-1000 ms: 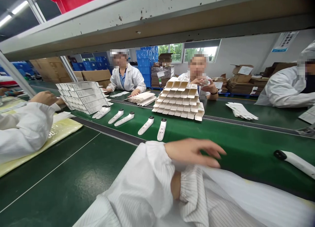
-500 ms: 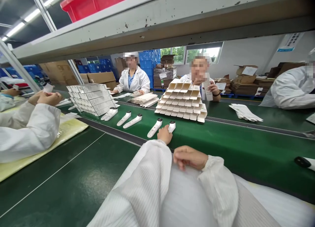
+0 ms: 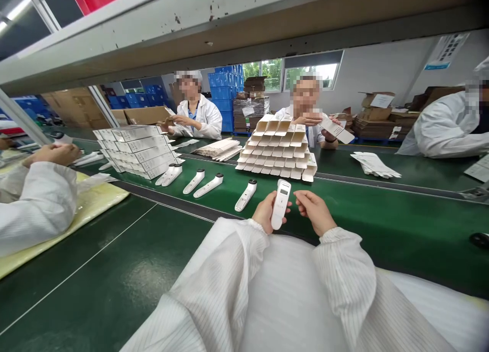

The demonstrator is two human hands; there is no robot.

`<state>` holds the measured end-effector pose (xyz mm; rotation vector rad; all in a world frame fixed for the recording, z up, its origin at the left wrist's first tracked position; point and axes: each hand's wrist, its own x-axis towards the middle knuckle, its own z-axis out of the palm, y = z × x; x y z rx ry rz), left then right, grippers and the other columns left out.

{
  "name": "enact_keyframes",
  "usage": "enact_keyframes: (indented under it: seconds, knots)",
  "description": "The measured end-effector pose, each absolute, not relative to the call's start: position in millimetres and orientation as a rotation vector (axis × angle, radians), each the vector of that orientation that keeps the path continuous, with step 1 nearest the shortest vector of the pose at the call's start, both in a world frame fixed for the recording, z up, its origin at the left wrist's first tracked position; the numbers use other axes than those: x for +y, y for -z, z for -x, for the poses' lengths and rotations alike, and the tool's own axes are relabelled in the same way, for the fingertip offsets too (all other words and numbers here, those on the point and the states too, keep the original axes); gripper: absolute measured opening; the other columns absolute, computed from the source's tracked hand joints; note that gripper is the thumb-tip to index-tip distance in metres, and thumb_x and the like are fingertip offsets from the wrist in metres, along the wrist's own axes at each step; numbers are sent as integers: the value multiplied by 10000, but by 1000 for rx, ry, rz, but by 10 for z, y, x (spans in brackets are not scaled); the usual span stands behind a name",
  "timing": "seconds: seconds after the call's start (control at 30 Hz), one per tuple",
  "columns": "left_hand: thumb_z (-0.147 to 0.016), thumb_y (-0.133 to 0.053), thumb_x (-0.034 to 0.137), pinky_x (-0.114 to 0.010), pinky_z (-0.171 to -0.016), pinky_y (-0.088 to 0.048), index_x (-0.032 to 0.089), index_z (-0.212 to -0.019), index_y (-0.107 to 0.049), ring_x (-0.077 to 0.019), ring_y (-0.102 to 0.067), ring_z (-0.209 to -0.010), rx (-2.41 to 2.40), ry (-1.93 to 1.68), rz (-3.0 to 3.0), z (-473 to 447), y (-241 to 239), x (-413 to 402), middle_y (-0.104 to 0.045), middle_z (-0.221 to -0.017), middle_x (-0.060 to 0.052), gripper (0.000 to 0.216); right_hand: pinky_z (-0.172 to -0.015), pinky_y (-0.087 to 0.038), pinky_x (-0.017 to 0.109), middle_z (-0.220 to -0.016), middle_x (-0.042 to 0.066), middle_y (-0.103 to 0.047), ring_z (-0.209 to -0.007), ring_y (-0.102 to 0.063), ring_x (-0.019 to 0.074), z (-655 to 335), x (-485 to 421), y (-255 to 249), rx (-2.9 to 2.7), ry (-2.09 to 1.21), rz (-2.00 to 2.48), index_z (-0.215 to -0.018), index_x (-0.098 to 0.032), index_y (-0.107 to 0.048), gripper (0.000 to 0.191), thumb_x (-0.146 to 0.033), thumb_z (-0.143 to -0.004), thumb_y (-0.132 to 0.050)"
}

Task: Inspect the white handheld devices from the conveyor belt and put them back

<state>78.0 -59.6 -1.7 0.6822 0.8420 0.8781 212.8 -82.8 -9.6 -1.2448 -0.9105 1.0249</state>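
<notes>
In my left hand (image 3: 265,213) is a white handheld infrared thermometer (image 3: 281,201), held upright with its small dark display facing me. My fingers wrap round its lower body. Just to the right, my right hand (image 3: 314,210) is apart from it, its fingers curled and pressed together, with nothing visible in them. Another white thermometer (image 3: 245,195) lies on the green conveyor belt (image 3: 367,214) left of my hands. Further left lie several more, among them one thermometer (image 3: 208,186) and a close pair.
Behind the thermometers stand a pile of open white boxes (image 3: 273,151) and a stack of closed boxes (image 3: 133,151). An overhead shelf (image 3: 198,31) crosses the top. Co-workers sit opposite; one holds a carton (image 3: 336,130). Another person's sleeve (image 3: 42,204) rests at left.
My left hand has lifted the thermometer off the belt and turned its display toward me. My right hand has moved up beside it. The view has shifted slightly.
</notes>
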Motion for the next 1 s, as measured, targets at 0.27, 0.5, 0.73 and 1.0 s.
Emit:
enact_keyframes:
  seconds: [0.27,0.5,0.73,1.0]
  knots:
    - [-749,-500,144,-260,-672,-442,158,-1013,-572,-127,-555,-704,864,-994,-830,-833,83,-538,-597,-787,-34,274,-721,-489,312,-907,32,-681,-843,-612,187,-2111,-839,140,-1003,-1287,1083,-936,-215,-662,385,-404,-610,-743]
    - [-737,-605,195,-469,-996,-285,187,-1215,-512,-324,-371,-1237,1661,-783,-2064,-569,150,-329,-484,-1290,-159,487,-675,-471,261,-841,-5,-645,-799,-581,145,-2229,-895,188,-952,-1329,1055,-870,-226,-652,321,-463,-659,-708]
    - [-733,-525,124,-347,-863,-426,151,-1227,-506,-259,-523,-1078,1503,-817,-1682,-563,156,-294,-583,-1149,-145,496,-696,-480,273,-851,30,-675,-755,-619,153,-2253,-977,121,-972,-1345,1125,-848,-208,-572,245,-445,-789,-574]
    - [-814,-385,217,-207,-377,-339,64,-985,-578,-142,-560,-568,840,-867,-642,-666,-13,-498,-642,-811,-127,300,-714,-464,341,-913,87,-655,-800,-620,229,-2398,-856,214,-1244,-924,1775,-935,-186,-542,232,-377,-807,-508]
